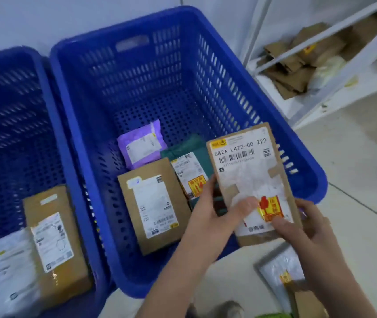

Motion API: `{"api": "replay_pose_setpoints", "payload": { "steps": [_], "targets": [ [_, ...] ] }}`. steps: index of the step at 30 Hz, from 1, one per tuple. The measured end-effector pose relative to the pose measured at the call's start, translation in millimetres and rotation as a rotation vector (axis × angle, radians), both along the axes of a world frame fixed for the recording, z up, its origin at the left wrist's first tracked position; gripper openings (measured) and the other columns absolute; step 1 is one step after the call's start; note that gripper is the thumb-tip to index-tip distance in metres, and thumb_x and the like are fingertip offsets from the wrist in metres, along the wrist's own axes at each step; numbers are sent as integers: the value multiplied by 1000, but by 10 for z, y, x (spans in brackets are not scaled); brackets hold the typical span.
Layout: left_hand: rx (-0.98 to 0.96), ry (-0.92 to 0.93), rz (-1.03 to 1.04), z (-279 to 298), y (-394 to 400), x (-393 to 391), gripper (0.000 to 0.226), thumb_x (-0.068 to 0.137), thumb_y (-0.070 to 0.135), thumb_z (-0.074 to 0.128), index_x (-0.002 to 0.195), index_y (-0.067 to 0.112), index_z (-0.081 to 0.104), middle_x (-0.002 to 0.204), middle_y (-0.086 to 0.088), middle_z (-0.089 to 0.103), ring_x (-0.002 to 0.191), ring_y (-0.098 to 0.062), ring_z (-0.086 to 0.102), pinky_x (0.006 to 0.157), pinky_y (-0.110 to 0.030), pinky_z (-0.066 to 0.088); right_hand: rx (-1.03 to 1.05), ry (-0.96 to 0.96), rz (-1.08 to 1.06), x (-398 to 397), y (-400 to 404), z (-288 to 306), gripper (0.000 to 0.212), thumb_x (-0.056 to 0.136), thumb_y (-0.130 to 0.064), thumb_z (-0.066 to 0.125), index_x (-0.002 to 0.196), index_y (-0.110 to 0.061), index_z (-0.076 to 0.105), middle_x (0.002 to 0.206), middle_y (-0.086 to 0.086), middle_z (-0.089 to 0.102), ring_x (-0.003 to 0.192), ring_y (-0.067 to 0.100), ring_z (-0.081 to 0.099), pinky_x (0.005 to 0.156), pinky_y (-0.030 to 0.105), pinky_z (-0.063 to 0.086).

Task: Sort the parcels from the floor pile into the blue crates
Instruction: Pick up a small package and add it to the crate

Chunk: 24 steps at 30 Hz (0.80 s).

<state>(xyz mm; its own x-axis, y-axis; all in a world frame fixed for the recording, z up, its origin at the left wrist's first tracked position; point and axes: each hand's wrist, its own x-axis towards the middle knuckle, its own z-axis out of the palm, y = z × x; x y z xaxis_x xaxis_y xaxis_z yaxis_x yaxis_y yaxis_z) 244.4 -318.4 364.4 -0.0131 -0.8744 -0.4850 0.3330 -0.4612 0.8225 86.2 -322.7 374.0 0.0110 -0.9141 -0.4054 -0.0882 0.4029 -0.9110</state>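
While both hands hold it, one parcel sits above the near right corner of the larger crate.
Held parcel: a flat rectangular brown cardboard parcel [251, 180] with a white printed label, barcode and a red-and-yellow sticker, tilted with its top edge away from the person.
Left hand: the left hand [217, 216] grasps the parcel's left edge, thumb pressed on the label.
Right hand: the right hand [307, 228] grasps the lower right corner, thumb on the label near the sticker.
Crates: two – a large blue perforated plastic crate [206, 65] with slotted walls, and a second blue plastic crate [10, 99] touching its left side.
Large crate contents: three parcels on the floor of it – a soft purple plastic mailer [141, 143] near the middle, a dark green soft bag [189, 148] just beside it, and a brown cardboard box [153, 203] by the near edge.
Left crate contents: two – a brown cardboard box with white label [56, 237] and a crinkled white plastic mailer [6, 271] in the near corner.
Floor: one grey padded mailer [279, 274] lying near the right forearm.
Shelf: a white metal shelf [320, 37] at the far right, holding flattened brown cardboard pieces [297, 65] – count unclear.
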Motion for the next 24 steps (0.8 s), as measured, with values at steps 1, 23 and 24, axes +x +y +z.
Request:
{"api": "replay_pose_setpoints", "payload": {
  "steps": [1,23,24],
  "targets": [
    [-9,-30,29,-13,-27,140,56,70,35,75,122,34,53,102,26,69,92,6,66,69,-10,52,27,22,73,83,-85,-5,24,70,-25,73,92,-26,61,78,-26,70,68,-11,65,49,2,44],
    [623,-1454,-290,-539,394,734,51,99,25,39,139,2,18,131,-10,45,98,-14,63,64,-20,45,43,602,903,1613,-311,-766,40,79,-34,70,103,-29,39,96,-13,51,87,9,55,74,24,45],
    [632,-1506,-334,-543,401,729,52,99,22,38,141,1,15,129,-9,48,95,-14,65,60,-21,42,13,638,937,1620,-300,-762,40,79,-35,70,105,-27,40,97,-12,52,87,11,56,73,24,45]
  ]
}}
